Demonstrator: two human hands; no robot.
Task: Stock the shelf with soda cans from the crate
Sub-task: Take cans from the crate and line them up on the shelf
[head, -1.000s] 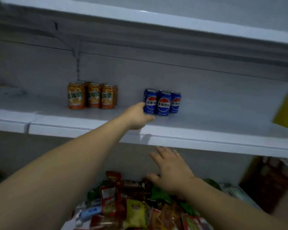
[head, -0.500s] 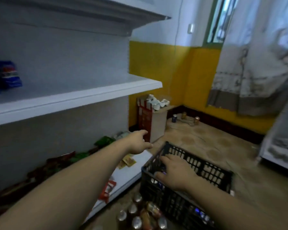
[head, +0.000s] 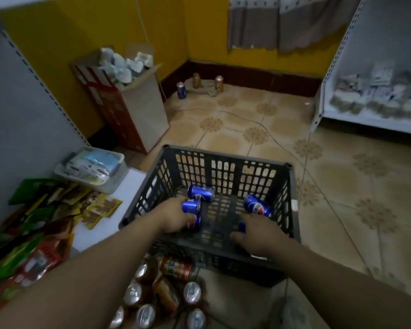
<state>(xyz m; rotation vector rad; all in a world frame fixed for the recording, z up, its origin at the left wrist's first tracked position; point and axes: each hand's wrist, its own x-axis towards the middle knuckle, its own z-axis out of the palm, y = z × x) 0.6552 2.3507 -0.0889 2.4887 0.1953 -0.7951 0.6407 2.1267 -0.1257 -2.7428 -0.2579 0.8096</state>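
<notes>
Head view: left hand point(head: 176, 218) grasps blue can point(head: 190, 206) in crate point(head: 228, 156) for shelving; right hand point(head: 256, 233) covers second can point(head: 242, 226), grip unclear.

One crate point(head: 226, 155), two hands point(head: 176, 217), three far cans point(head: 196, 80)

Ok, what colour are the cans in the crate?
Blue with a red-and-white logo; the head view shows it best on the right can.
</notes>
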